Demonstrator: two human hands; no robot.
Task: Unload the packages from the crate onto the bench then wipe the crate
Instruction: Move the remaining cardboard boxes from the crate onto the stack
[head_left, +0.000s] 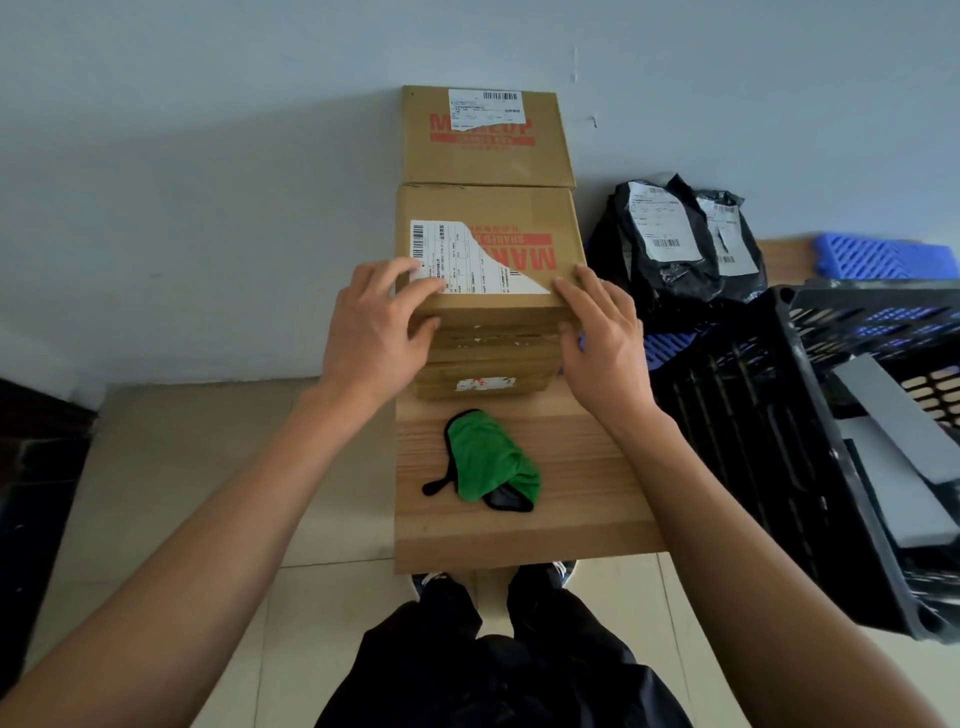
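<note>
A cardboard box (491, 249) with a white label and red print tops a stack of several flat boxes (488, 364) on the wooden bench (519, 540). My left hand (376, 330) grips the top box's near left corner, fingers on top and thumb on its front. My right hand (600, 332) grips the near right corner the same way. Another cardboard box (485, 137) leans upright against the wall behind. A green cloth (491, 460) with black trim lies on the bench in front of the stack. The black crate (810, 415) stands at the right with grey flat packages (904, 447) inside.
Two black plastic mailers (675, 249) with white labels lean against the wall right of the boxes. A blue slatted crate (883, 257) shows behind the black crate. My legs and shoes stand at the bench's near edge on a tiled floor.
</note>
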